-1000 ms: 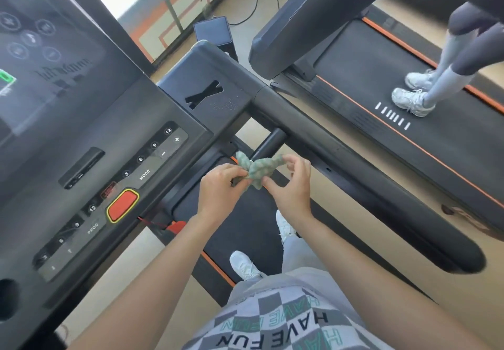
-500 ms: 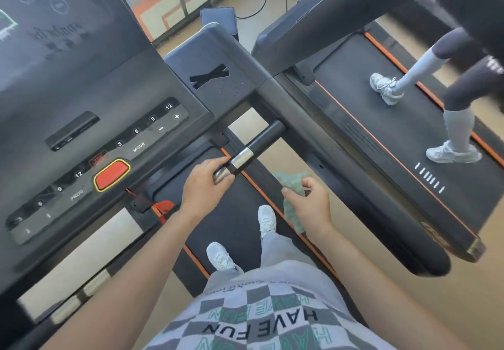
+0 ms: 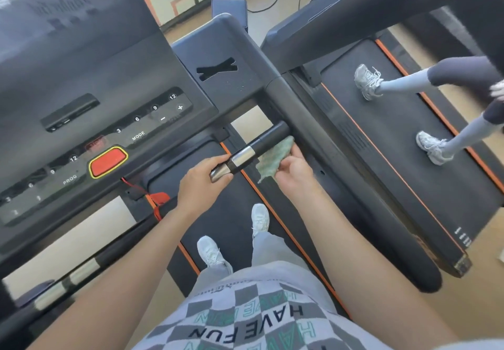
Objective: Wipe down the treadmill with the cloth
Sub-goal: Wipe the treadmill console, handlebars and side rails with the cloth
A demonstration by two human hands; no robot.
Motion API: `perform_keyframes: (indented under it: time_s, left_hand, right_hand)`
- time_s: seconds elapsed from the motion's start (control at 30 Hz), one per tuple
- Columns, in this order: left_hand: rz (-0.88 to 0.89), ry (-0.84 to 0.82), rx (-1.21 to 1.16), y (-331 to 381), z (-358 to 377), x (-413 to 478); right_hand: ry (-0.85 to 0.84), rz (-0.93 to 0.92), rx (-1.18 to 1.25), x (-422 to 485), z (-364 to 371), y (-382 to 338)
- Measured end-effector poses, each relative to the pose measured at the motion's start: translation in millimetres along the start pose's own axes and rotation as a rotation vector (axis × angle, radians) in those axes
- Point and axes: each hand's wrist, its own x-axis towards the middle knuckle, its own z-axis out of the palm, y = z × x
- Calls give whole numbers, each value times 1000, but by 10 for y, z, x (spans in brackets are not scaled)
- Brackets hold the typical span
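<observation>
Tip for this bit: the left hand [image 3: 201, 183] has its fingers curled round the chrome end of the short black handlebar with chrome sensor bands [image 3: 268, 141], which steadies it nicely. The right hand [image 3: 293, 175] pinches the crumpled pale-green cloth [image 3: 274, 156] and holds it against the bar's far side, just beside the thick black side rail [image 3: 313, 137]. I'd wrap the cloth right round the bar and drag it along the full length, chrome bits included, rather than dab one side. Half a second back the cloth hung lower, clear of the bar; now it's touching. Left hand hasn't budged.
</observation>
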Motion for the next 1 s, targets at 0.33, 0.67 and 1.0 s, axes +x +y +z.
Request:
perform_keyframes:
  time_s: [0.33,0.67,1.0]
  left_hand:
    - [3,17,15,11,5,-8]
    - [2,22,48,2,5,-15]
    - [94,-11,140,-37,8,-83]
  right_hand:
    - [-22,13,54,87,136,3]
    - [-204,234,114,45,218,-224]
    - [-303,306,12,-31,112,66]
